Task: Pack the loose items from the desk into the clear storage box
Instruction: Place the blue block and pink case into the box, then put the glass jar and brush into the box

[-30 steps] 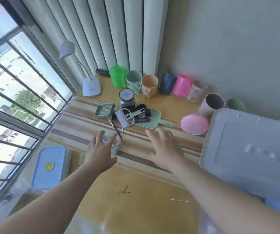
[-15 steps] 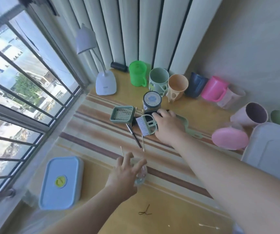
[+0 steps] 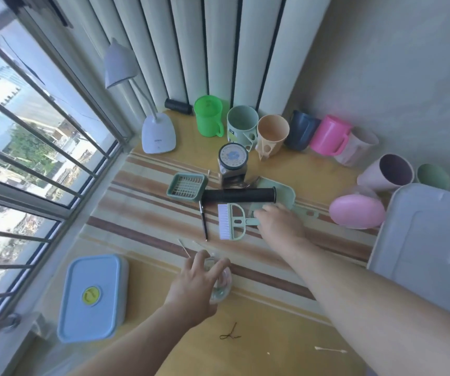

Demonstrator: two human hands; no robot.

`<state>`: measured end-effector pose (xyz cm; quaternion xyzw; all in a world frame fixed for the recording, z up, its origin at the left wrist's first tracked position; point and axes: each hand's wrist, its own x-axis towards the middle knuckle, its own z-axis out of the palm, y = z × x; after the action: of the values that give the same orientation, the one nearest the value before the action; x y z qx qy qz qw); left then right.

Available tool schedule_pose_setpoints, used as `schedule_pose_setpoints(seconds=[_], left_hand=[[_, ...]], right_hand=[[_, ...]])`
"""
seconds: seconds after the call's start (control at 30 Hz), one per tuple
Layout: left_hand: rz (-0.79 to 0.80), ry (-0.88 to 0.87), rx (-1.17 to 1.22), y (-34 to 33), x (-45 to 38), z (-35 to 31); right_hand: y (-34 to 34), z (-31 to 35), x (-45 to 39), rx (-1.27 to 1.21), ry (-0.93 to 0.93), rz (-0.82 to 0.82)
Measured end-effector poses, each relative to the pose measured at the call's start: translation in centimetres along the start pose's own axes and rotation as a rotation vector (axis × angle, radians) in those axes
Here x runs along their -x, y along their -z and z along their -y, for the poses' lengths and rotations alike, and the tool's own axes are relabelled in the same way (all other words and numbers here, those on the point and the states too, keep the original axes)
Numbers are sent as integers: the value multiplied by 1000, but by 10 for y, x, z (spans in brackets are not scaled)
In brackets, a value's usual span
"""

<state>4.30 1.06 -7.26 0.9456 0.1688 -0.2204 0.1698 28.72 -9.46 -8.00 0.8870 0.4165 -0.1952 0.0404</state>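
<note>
Fingers of the right hand (image 3: 278,223) are closing around the handle of the light, stiff brush (image 3: 230,221), while at seven o'clock the left hand (image 3: 194,286) is clutching a slippery clear cup (image 3: 222,284).

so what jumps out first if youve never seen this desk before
The row of coloured cups along the back wall, from bright green to hot pink. Next, the clutter mid-desk, where the right hand reaches at a mint brush beside a black roller. Nearer, the left hand cups a small clear container.
</note>
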Motion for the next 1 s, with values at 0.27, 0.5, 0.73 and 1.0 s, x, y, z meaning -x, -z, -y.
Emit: schedule_pose_setpoints(seconds=[0.27, 0.5, 0.73, 1.0], left_hand=[[62, -141, 22, -33, 48, -20], [48, -139, 33, -59, 71, -47], [25, -94, 125, -33, 63, -71], [-159, -170, 146, 43, 47, -86]], right_hand=[[-2, -42, 69, -131, 23, 172], [-19, -56, 162, -345, -27, 141], [-27, -55, 217, -510, -202, 75], [29, -59, 249, -872, -416, -169]])
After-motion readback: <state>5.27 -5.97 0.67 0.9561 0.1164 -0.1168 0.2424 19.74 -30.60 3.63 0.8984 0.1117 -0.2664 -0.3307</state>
